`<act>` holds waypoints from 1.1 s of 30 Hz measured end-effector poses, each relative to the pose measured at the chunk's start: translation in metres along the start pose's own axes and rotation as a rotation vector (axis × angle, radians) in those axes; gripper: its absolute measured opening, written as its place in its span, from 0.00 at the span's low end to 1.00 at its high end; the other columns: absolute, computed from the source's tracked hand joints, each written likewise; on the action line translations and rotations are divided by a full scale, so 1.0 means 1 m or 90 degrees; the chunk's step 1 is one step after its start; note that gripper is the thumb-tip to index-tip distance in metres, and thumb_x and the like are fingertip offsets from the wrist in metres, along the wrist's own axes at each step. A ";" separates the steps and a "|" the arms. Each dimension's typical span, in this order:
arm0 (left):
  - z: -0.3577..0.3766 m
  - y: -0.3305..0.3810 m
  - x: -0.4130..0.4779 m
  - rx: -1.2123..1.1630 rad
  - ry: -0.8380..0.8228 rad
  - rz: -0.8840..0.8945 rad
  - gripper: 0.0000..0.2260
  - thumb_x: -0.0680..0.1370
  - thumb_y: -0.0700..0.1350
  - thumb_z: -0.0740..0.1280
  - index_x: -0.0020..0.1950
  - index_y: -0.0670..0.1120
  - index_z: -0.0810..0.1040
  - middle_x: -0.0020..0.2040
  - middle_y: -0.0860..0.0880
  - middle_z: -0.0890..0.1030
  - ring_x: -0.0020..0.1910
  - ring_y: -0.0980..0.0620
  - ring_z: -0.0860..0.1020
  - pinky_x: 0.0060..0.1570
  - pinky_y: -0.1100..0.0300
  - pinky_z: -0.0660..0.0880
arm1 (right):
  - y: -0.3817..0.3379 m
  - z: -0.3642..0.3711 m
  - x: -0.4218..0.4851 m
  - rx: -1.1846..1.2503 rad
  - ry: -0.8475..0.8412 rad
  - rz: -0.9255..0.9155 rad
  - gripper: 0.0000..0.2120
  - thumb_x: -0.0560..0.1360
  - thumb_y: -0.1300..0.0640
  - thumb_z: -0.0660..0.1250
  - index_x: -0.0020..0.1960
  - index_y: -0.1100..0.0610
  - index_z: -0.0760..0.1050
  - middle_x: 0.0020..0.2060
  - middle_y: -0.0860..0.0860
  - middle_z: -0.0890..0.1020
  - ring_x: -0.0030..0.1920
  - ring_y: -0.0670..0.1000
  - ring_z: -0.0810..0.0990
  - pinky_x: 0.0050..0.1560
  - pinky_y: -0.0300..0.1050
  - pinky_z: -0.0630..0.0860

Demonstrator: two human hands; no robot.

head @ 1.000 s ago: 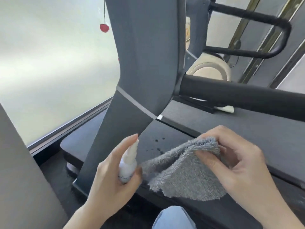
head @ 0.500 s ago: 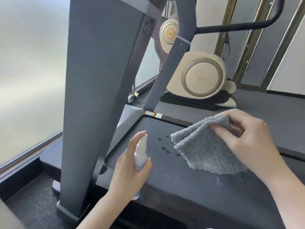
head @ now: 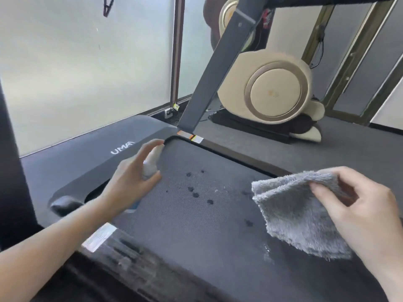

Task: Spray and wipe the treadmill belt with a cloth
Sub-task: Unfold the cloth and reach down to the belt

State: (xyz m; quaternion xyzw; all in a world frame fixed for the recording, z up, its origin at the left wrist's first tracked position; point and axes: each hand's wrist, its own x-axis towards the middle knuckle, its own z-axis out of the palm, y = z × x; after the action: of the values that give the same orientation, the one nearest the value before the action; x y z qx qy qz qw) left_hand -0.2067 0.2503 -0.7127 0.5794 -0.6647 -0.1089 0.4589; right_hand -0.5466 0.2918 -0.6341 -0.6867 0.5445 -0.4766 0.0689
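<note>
The dark grey treadmill belt (head: 196, 232) fills the lower middle of the head view and carries several dark wet drops near its centre. My left hand (head: 130, 179) grips a small white spray bottle (head: 151, 162) over the belt's front left corner, forefinger on its top. My right hand (head: 357, 205) pinches a fluffy grey cloth (head: 292, 214) by its upper edge. The cloth hangs over the belt's right side; whether it touches the belt I cannot tell.
The treadmill's grey motor cover (head: 104, 158) lies behind the belt, with a slanted upright post (head: 218, 68) rising at its right corner. A beige massage chair (head: 277, 90) stands beyond on the carpet. A dark post (head: 11, 171) blocks the left edge. Frosted glass panels form the back wall.
The view has swung past the near upright and out over the belt. Both hands moved forward and apart, the bottle toward the belt's front corner and the cloth to the right.
</note>
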 end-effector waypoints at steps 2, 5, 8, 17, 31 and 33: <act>-0.002 -0.004 0.019 0.018 0.006 -0.006 0.27 0.69 0.47 0.63 0.63 0.71 0.62 0.34 0.52 0.79 0.31 0.48 0.78 0.37 0.45 0.79 | 0.016 -0.005 0.010 -0.012 0.019 0.026 0.08 0.72 0.61 0.71 0.40 0.49 0.77 0.39 0.38 0.81 0.43 0.39 0.78 0.38 0.22 0.68; 0.005 -0.016 0.032 0.017 0.041 -0.005 0.26 0.71 0.46 0.66 0.63 0.69 0.64 0.35 0.48 0.80 0.31 0.46 0.79 0.38 0.45 0.79 | 0.031 0.011 0.029 -0.056 0.023 0.013 0.08 0.71 0.63 0.72 0.38 0.52 0.76 0.41 0.34 0.79 0.42 0.34 0.76 0.37 0.20 0.66; 0.023 -0.037 0.030 0.015 0.070 0.004 0.26 0.74 0.44 0.71 0.65 0.64 0.66 0.32 0.48 0.80 0.29 0.49 0.80 0.40 0.47 0.80 | 0.042 0.041 0.045 -0.061 0.014 -0.017 0.06 0.71 0.61 0.71 0.38 0.55 0.76 0.42 0.36 0.78 0.44 0.36 0.76 0.38 0.20 0.66; 0.045 -0.080 0.038 0.043 0.029 0.018 0.32 0.75 0.42 0.68 0.70 0.68 0.61 0.39 0.47 0.80 0.33 0.49 0.78 0.43 0.50 0.78 | 0.060 0.126 0.069 0.004 -0.076 -0.050 0.06 0.71 0.61 0.71 0.37 0.53 0.77 0.33 0.48 0.80 0.40 0.46 0.76 0.37 0.28 0.68; 0.076 -0.097 0.048 0.216 0.029 0.006 0.27 0.72 0.42 0.69 0.67 0.60 0.65 0.32 0.55 0.72 0.31 0.59 0.71 0.34 0.66 0.65 | 0.087 0.185 0.097 0.046 -0.103 -0.127 0.04 0.72 0.60 0.70 0.39 0.57 0.77 0.33 0.50 0.79 0.38 0.44 0.75 0.37 0.28 0.67; 0.079 -0.099 0.045 0.238 0.025 0.004 0.26 0.72 0.41 0.68 0.66 0.58 0.65 0.31 0.55 0.72 0.30 0.59 0.71 0.32 0.64 0.65 | 0.091 0.187 0.097 0.046 -0.103 -0.129 0.04 0.72 0.60 0.70 0.39 0.57 0.77 0.33 0.50 0.80 0.37 0.46 0.76 0.37 0.30 0.68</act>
State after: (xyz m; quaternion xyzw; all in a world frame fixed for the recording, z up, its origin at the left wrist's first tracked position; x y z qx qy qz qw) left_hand -0.1950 0.1503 -0.8017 0.6547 -0.6660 0.0294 0.3563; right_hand -0.4772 0.0973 -0.7340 -0.7717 0.4472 -0.4433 0.0889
